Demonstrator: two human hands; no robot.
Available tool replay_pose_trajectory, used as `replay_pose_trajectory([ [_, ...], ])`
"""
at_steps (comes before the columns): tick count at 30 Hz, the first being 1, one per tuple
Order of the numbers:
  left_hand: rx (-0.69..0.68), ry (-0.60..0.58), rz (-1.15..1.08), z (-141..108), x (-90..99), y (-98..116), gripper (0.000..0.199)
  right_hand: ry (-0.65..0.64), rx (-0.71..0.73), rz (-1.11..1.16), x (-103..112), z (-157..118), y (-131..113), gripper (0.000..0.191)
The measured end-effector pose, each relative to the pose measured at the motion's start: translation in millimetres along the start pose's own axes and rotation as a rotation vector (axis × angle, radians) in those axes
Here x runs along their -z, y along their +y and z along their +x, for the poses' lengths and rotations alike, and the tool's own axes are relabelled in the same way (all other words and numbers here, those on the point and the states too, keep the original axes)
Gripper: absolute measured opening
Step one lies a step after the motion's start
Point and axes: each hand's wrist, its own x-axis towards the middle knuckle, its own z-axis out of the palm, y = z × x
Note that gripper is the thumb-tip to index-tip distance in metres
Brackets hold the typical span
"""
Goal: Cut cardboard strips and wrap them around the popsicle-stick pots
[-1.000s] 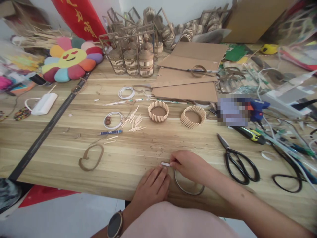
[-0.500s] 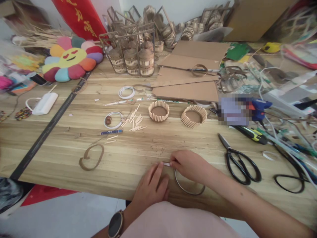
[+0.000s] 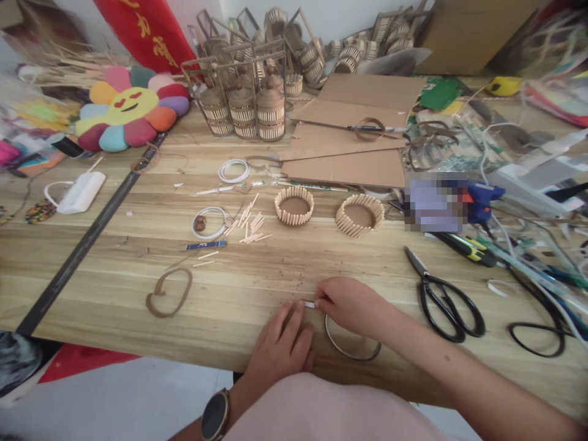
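Near the table's front edge, my left hand rests with its fingers together, its fingertips on one end of a small pale strip. The strip's other end is pinched in my right hand. Partly under my right hand and wrist lies a thin metal-coloured ring. Two round cups walled with small sticks, one on the left and one on the right, stand farther back. Loose short sticks lie to their left, beside a white ring with brown beads in it.
Black scissors lie right of my hands. A brown strip loop and a long black bar are on the left. Cardboard sheets, stick-walled lanterns and a flower cushion sit at the back.
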Motion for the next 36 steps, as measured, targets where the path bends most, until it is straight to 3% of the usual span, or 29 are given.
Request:
replay_pose_trajectory([
  [5,-0.006,0.013,0.053,4.7,1.3,0.6,0.028,0.017,0.018,0.05,1.5,-1.2,5.4,0.022],
  [11,-0.032,0.275,0.114,21.3,-6.1,0.0,0.028,-0.052,-0.044,0.331,-0.1,-8.1,13.9,0.032],
  [21,-0.116,0.191,0.186,30.8,6.8,-2.6,0.024,0.093,0.091,0.423,-13.7,-18.9,24.8,0.03],
  [29,-0.12,0.204,0.207,31.4,3.6,-2.1,0.025,0.088,-0.075,0.363,-4.3,-33.7,34.0,0.025],
  [36,-0.131,0.229,0.205,32.6,3.1,-1.4,0.025,-0.042,-0.121,0.5,-9.4,-34.3,48.2,0.016],
])
